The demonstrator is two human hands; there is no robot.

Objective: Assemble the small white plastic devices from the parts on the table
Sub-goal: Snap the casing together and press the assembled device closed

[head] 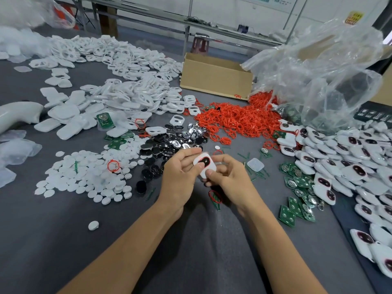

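Both hands hold one small white device [205, 164] with a dark oval window rimmed in red, above the grey table's middle. My left hand [180, 175] grips its left side, thumb on the front face. My right hand [228, 176] grips its right and lower side, thumb pressed on the bottom edge. Around them lie parts: white round discs [89, 179], black oval pieces [161, 145], red rubber rings [235, 119], green circuit boards [297, 196], white shell halves [118, 90].
A heap of assembled white devices [350, 166] fills the right side. A cardboard box [214, 75] and a crumpled clear plastic bag [326, 73] stand behind the red rings. A white curved tool [17, 115] lies at the far left. One loose red ring [215, 196] sits below my right hand.
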